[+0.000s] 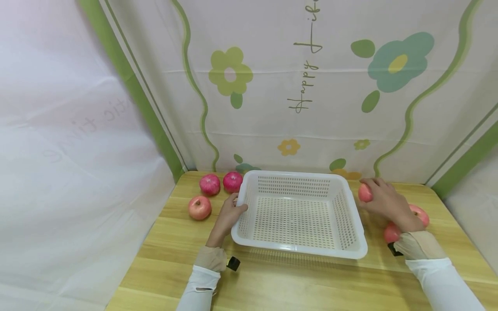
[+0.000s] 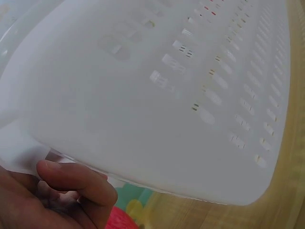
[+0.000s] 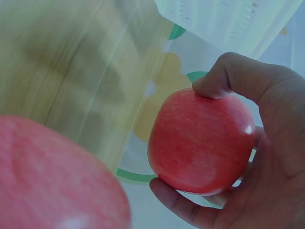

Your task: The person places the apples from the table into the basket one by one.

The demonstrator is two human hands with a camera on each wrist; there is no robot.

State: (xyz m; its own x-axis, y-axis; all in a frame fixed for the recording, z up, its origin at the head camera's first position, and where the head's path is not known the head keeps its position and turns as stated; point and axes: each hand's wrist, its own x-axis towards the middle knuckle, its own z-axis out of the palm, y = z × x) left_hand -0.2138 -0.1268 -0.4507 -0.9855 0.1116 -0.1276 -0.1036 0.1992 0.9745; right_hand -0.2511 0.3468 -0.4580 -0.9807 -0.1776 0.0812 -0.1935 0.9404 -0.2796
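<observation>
My left hand [image 1: 228,217] grips the left rim of a white plastic basket [image 1: 295,249] with slotted walls; no fruit lies in it. In the left wrist view, fingers curl at the rim beside the basket's outer wall [image 2: 119,109]. Right of the basket, my right hand [image 1: 387,206] holds a red apple [image 1: 365,193]. The right wrist view has thumb and fingers around that apple [image 3: 202,140], with another apple [image 3: 52,176] close to the camera. Two apples, one pinkish [image 1: 421,214] and one redder [image 1: 391,233], sit by my right wrist, partly hidden by it.
Left of the basket on the wooden table [image 1: 167,263] are two magenta round items [image 1: 209,185] [image 1: 232,182] and a pinkish-red fruit [image 1: 199,207] with a stem end. A white flower-printed curtain [image 1: 264,121] hangs along the back edge, with more curtain at both sides.
</observation>
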